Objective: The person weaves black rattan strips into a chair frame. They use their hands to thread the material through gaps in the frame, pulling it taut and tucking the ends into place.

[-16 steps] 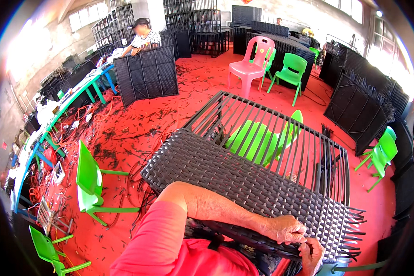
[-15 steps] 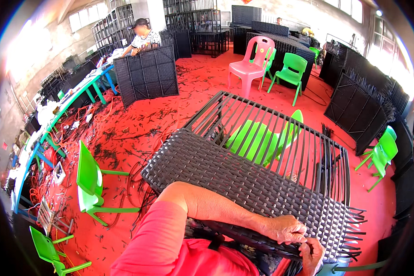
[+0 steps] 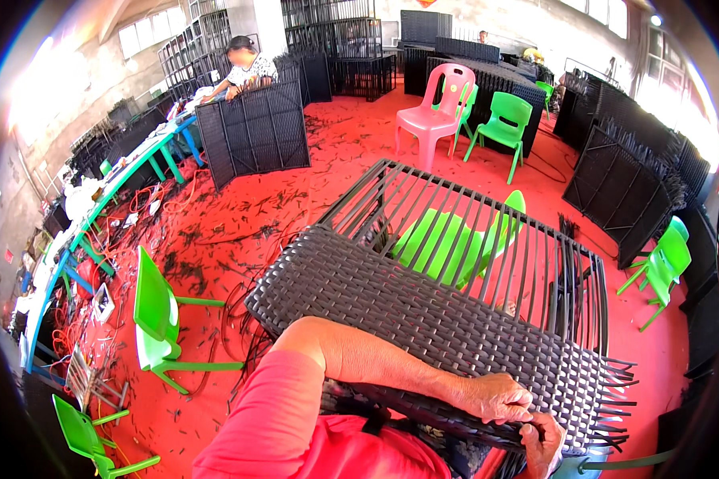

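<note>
A black woven plastic-strip panel [image 3: 391, 291] lies before me, tightly woven in its near part, with bare parallel strips across the far part of its frame. Across its near edge reaches my left arm; my left hand [image 3: 497, 398] is closed near the right end of that edge, its fingers bent. Right beside it, my right hand [image 3: 542, 444] is closed too, thumb and fingers pinched at the edge and touching the left hand's fingertips. Whatever lies between the fingers is too small to make out. Loose strip ends [image 3: 615, 407] stick out at the panel's right side.
Under the open strips stands a green chair [image 3: 431, 243]; another green chair [image 3: 153, 307] is at left. A pink chair [image 3: 430, 120] stands beyond. Strip scraps litter the red floor [image 3: 240, 215]. At the back left, a person [image 3: 252, 68] leans over a black panel [image 3: 256, 128].
My hands keep nearly the same place and pose at the panel's edge. The person at the back left has lowered their head slightly.
</note>
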`<action>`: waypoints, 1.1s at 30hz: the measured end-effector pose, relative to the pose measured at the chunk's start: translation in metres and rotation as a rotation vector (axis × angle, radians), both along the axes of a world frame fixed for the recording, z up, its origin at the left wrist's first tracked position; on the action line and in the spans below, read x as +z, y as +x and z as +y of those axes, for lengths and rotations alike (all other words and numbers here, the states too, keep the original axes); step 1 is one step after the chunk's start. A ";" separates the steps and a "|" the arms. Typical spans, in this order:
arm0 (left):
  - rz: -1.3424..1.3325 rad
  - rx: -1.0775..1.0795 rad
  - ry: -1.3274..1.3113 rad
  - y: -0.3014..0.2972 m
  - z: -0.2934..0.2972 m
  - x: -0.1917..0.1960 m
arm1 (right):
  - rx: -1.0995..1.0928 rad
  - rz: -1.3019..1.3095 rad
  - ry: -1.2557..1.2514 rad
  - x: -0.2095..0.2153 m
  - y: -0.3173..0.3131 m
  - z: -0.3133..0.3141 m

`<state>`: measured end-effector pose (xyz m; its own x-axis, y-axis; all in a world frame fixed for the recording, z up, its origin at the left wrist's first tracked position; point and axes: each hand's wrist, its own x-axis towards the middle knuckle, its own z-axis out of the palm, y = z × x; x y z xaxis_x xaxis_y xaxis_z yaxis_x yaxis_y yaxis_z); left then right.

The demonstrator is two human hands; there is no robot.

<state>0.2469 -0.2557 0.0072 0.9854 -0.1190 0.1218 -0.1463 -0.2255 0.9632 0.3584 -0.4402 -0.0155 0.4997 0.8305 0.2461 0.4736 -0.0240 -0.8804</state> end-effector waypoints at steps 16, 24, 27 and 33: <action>-0.026 0.019 -0.014 0.003 0.002 -0.002 | -0.001 0.014 -0.042 0.010 0.000 0.006; -0.063 0.032 -0.003 -0.001 -0.001 -0.004 | -0.047 0.144 0.002 0.000 0.001 0.003; -0.061 0.001 -0.058 -0.002 0.000 -0.008 | -0.049 0.026 -0.180 0.040 -0.029 0.002; -0.079 -0.008 -0.082 -0.008 0.003 -0.002 | -0.095 0.052 -0.197 0.054 -0.041 0.009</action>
